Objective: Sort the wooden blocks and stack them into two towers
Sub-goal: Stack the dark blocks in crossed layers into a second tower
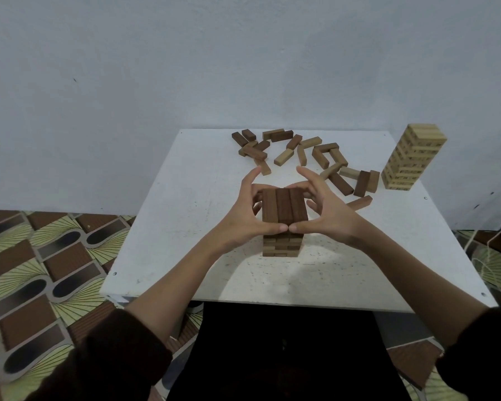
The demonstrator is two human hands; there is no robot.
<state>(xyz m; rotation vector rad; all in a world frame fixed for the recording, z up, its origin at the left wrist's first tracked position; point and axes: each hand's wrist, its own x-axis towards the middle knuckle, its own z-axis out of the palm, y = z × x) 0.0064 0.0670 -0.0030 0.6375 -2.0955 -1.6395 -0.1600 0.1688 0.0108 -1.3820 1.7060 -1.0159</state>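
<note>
Dark sleeves [99, 357] lowest in view, bare forearms reaching up and inward over the near edge of the white desk [171, 227]. Left hand [240, 215] and right hand [330, 215] cupped round the top of the dark tower [284, 208] from either side, mirror fashion, palms facing each other. Thumbs stretched along the near face, tips touching at the middle just under the top layer. Middle and lower fingers curled round the far side of that layer, index fingers lifted clear and pointing away. Both clamped on the tower's top, not on a single block. Tower standing mid-desk, three dark blocks side by side on top, more layers showing below the thumbs. Beyond, loose blocks [301, 151] of dark and pale wood scattered along the far edge. At the far right corner, upright and well apart, the light tower [408, 157]. Patterned floor [41, 270] to the left, pale wall [243, 53] behind.
</note>
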